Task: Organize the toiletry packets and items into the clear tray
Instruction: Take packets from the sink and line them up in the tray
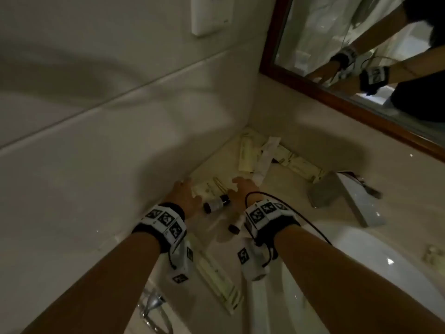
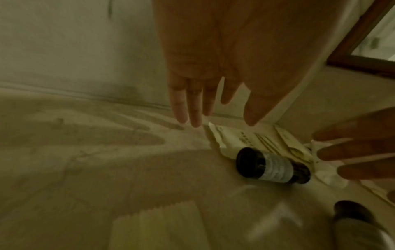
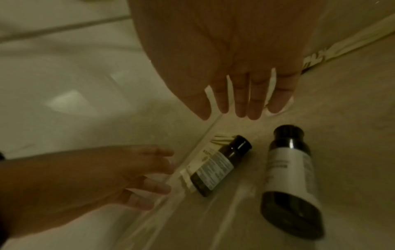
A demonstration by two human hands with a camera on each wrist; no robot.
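My left hand [image 1: 185, 188] and right hand [image 1: 238, 185] hover with straight, spread fingers on either side of a cream toiletry packet [image 1: 212, 189] near the wall. Neither hand holds anything. A small dark bottle [image 1: 216, 204] with a white label lies on its side on the packet's near end, between my wrists. A second, larger dark bottle [image 3: 290, 177] lies just right of it. Both bottles seem to rest in the clear tray [image 3: 149, 218], of which only glossy edges show. In the left wrist view the left hand [image 2: 222, 121] hangs above the packet [image 2: 245, 138].
More cream packets [image 1: 248, 155] and a long white sachet [image 1: 266, 157] are piled in the back corner. Another long packet [image 1: 216, 271] lies near the front edge. The chrome faucet [image 1: 337, 194] and the white sink [image 1: 361, 273] are to the right, with a framed mirror [image 1: 337, 97] above.
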